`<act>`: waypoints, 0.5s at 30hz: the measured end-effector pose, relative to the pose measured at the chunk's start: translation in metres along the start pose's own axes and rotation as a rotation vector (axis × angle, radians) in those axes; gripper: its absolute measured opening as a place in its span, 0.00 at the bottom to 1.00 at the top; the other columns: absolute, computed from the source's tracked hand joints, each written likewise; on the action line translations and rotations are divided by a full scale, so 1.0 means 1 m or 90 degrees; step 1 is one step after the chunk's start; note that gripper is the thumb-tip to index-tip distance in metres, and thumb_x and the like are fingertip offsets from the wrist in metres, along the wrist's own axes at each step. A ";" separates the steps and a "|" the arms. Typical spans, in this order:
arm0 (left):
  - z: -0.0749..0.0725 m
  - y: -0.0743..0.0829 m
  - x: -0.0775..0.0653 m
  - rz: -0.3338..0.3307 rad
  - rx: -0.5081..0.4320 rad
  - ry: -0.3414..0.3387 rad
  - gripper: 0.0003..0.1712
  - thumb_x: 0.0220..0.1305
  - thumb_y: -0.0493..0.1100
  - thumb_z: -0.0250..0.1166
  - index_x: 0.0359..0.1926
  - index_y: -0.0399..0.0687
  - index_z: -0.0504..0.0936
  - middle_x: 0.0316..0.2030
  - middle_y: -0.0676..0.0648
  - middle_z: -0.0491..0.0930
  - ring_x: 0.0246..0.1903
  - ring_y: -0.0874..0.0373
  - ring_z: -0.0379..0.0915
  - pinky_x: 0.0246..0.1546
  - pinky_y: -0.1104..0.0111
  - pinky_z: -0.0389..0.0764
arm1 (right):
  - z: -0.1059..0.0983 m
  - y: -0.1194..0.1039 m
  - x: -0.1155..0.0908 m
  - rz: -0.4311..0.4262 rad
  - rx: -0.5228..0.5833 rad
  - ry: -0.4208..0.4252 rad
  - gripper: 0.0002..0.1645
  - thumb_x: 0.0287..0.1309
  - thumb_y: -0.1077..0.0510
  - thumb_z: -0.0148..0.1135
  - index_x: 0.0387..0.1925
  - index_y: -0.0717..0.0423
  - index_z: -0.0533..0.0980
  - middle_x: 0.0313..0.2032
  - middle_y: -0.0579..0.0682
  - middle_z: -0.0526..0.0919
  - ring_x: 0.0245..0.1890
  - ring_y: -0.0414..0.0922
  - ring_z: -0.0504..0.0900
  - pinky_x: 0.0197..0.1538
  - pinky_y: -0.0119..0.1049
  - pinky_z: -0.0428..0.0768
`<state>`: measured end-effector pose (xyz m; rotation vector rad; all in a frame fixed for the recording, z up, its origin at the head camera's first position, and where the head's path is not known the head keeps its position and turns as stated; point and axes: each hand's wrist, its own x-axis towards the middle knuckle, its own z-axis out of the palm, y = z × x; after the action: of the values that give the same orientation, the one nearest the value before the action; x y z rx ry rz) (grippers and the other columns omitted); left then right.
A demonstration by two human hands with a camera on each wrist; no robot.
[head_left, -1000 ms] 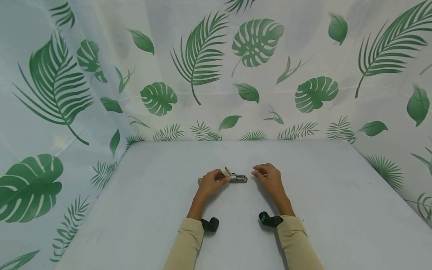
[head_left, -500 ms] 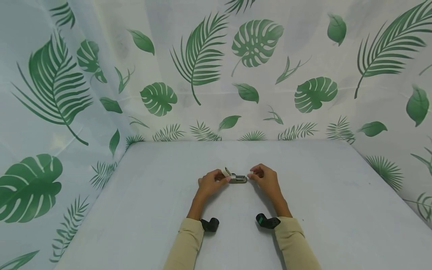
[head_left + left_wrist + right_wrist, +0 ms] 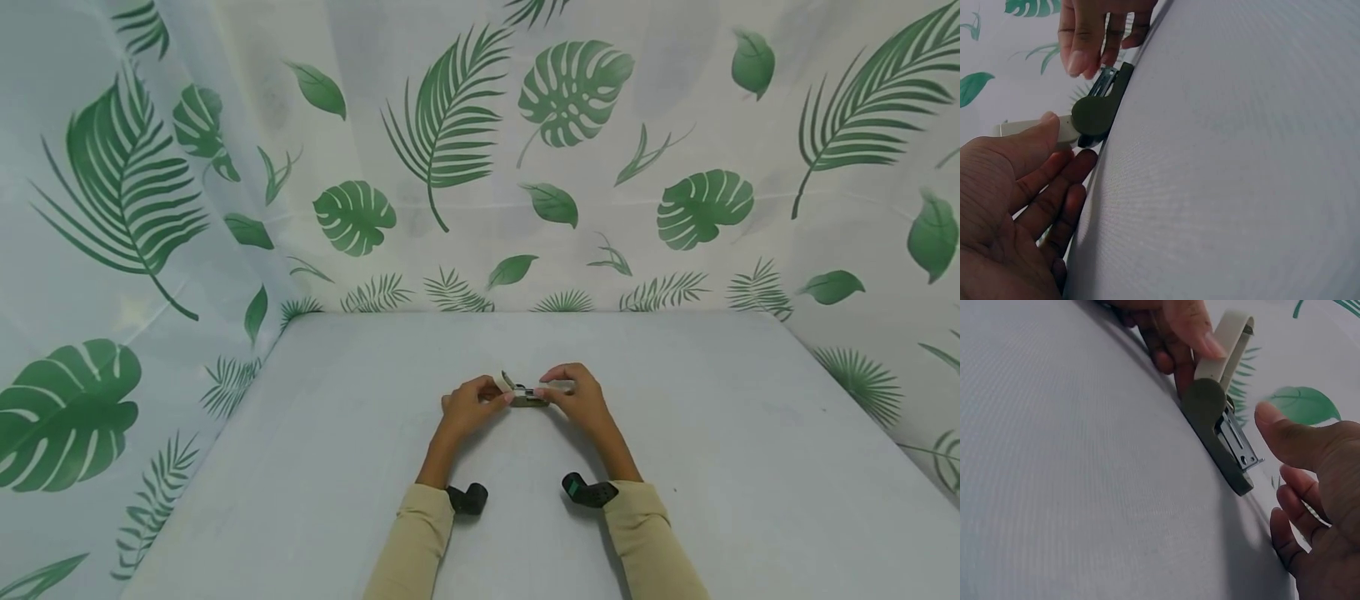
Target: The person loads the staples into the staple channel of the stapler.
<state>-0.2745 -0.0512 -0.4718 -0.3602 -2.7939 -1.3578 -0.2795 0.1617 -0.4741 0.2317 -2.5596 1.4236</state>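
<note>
A cloth backdrop point(image 3: 465, 242), smooth and pale with faint creases, rose on three sides, printed with feathery green fronds and broad split leaves. Below it spread the table point(image 3: 525, 542), white and flat, its surface showing a fine, woven-looking grain up close. Two khaki sleeves point(image 3: 411, 537) reached in, softly wrinkled at the cuffs. The left hand point(image 3: 468, 407) pinched the stapler's raised part between thumb and fingers. The right hand point(image 3: 581, 398) was at the stapler's other end, its fingers loosely bent and parted around nothing visible; whether it touched the metal could not be told. Stubby black devices point(image 3: 470, 499) sat at both wrists. The stapler point(image 3: 1207, 409) rested on the table between the hands, hinged wide. Its cream cover point(image 3: 1222, 353), a hollow rounded shell, tilted up from an olive-green base point(image 3: 1219, 453) with a disc-shaped hinge. Above the base lay a slim, shiny metal channel point(image 3: 1239, 444), pierced with small holes.
</note>
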 end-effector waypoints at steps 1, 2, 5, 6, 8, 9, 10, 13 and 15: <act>0.000 0.000 0.000 0.001 -0.001 0.000 0.18 0.65 0.56 0.64 0.47 0.49 0.83 0.43 0.49 0.87 0.47 0.53 0.80 0.43 0.56 0.60 | 0.001 0.000 0.001 0.000 0.009 -0.009 0.13 0.53 0.59 0.73 0.38 0.61 0.82 0.49 0.59 0.77 0.53 0.54 0.75 0.49 0.48 0.78; -0.001 0.000 0.000 0.005 0.000 0.001 0.18 0.65 0.56 0.64 0.47 0.49 0.83 0.43 0.49 0.87 0.47 0.53 0.81 0.43 0.56 0.60 | 0.002 0.000 0.002 -0.003 0.014 -0.015 0.13 0.53 0.59 0.73 0.38 0.62 0.82 0.50 0.60 0.77 0.54 0.55 0.74 0.49 0.49 0.79; -0.002 0.001 0.000 0.008 -0.006 0.000 0.18 0.65 0.56 0.64 0.47 0.50 0.83 0.43 0.49 0.87 0.47 0.53 0.81 0.43 0.56 0.60 | 0.006 0.001 0.004 -0.017 0.015 -0.027 0.12 0.52 0.60 0.73 0.37 0.62 0.82 0.51 0.61 0.77 0.55 0.55 0.73 0.49 0.51 0.79; -0.002 0.001 0.000 0.008 -0.006 0.000 0.18 0.65 0.56 0.64 0.47 0.50 0.83 0.43 0.49 0.87 0.47 0.52 0.81 0.43 0.56 0.60 | 0.007 0.002 0.005 -0.023 0.013 -0.027 0.11 0.52 0.61 0.73 0.37 0.63 0.82 0.51 0.61 0.77 0.55 0.56 0.73 0.49 0.51 0.78; -0.002 0.002 0.000 0.006 -0.005 0.000 0.18 0.65 0.57 0.63 0.47 0.50 0.83 0.44 0.49 0.87 0.48 0.53 0.81 0.43 0.56 0.60 | 0.010 0.003 0.006 -0.031 0.009 -0.024 0.11 0.51 0.61 0.74 0.36 0.63 0.83 0.50 0.62 0.79 0.55 0.56 0.73 0.49 0.51 0.76; -0.002 0.002 -0.001 0.004 -0.005 -0.001 0.19 0.65 0.57 0.63 0.47 0.51 0.83 0.44 0.49 0.87 0.48 0.53 0.81 0.44 0.56 0.60 | 0.011 0.003 0.006 -0.036 0.006 -0.023 0.11 0.51 0.61 0.74 0.35 0.63 0.83 0.50 0.62 0.79 0.55 0.57 0.73 0.49 0.51 0.75; -0.001 0.002 -0.001 0.003 -0.004 -0.001 0.19 0.65 0.57 0.63 0.47 0.51 0.83 0.44 0.50 0.87 0.48 0.53 0.81 0.44 0.56 0.60 | 0.012 0.003 0.006 -0.039 0.001 -0.022 0.11 0.51 0.61 0.73 0.35 0.63 0.83 0.49 0.62 0.79 0.55 0.57 0.73 0.49 0.51 0.74; -0.001 0.001 -0.001 0.005 -0.002 -0.001 0.18 0.65 0.57 0.63 0.46 0.51 0.83 0.43 0.50 0.87 0.47 0.53 0.81 0.44 0.55 0.61 | 0.014 0.003 0.005 -0.035 -0.004 -0.022 0.11 0.51 0.60 0.74 0.35 0.63 0.83 0.50 0.62 0.80 0.56 0.57 0.72 0.50 0.53 0.73; -0.001 0.001 0.000 0.007 -0.003 0.000 0.18 0.64 0.57 0.63 0.46 0.50 0.83 0.43 0.49 0.87 0.47 0.53 0.81 0.44 0.54 0.61 | 0.015 0.002 0.005 -0.027 -0.001 -0.027 0.11 0.52 0.60 0.73 0.36 0.62 0.83 0.51 0.62 0.79 0.57 0.57 0.72 0.52 0.55 0.72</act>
<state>-0.2741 -0.0512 -0.4708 -0.3745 -2.7847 -1.3621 -0.2863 0.1503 -0.4822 0.3171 -2.5738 1.4156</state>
